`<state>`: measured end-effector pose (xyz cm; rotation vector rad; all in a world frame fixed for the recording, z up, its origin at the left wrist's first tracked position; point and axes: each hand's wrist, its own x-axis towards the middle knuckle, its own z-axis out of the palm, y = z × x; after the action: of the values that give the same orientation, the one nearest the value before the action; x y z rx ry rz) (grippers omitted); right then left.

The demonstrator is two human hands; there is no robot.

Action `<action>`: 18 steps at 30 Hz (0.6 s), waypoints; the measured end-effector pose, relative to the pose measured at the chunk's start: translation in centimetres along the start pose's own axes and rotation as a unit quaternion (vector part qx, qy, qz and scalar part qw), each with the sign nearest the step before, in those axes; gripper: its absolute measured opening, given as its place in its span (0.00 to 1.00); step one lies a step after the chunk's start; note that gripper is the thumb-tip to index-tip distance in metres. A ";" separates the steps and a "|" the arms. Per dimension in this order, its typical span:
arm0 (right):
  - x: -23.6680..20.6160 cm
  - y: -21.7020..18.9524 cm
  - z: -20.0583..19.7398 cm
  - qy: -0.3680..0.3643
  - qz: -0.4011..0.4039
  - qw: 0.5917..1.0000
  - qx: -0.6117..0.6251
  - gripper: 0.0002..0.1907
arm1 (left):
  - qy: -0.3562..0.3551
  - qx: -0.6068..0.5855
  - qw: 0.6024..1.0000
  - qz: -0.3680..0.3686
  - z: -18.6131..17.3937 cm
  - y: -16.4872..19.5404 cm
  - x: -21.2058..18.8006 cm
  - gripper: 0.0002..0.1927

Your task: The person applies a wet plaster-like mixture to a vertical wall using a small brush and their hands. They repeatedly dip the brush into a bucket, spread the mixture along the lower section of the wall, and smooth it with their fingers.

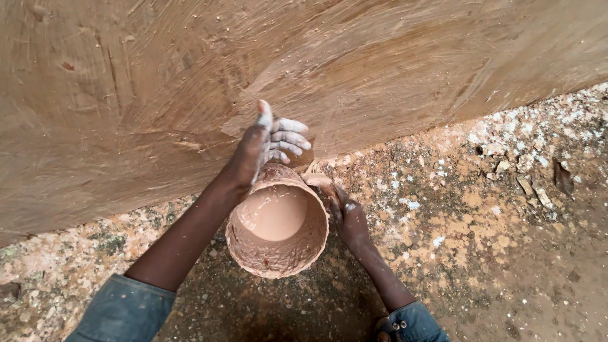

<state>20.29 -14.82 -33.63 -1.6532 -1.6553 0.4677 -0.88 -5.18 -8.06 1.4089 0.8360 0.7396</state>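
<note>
Mud-caked, our bucket [278,221] of thin brown slip sits low against the plastered wall [158,82]; our right hand [348,218] grips its rim, our left hand [266,142] hovers open-fingered above. We judge that wet rim could slip and spill onto the speckled ground [481,234].

Two hands are at work: the left hand [269,142] at the centre of the frame and the right hand [348,218] just below and right of it. One mud-caked bucket [278,250] sits between them. One plastered wall [158,82] fills the upper frame. Two blue sleeve cuffs [123,310] show along the bottom edge.
</note>
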 end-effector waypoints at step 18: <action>3.0 -1.9 -5.0 0.315 -0.214 0.924 0.042 0.14 | 0.114 0.321 0.939 0.049 1.7 -0.4 -0.9 0.33</action>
<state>22.80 -13.34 -28.24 -1.1514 -1.4082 -0.1991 0.04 -6.83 -8.44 1.9801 1.2713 0.7478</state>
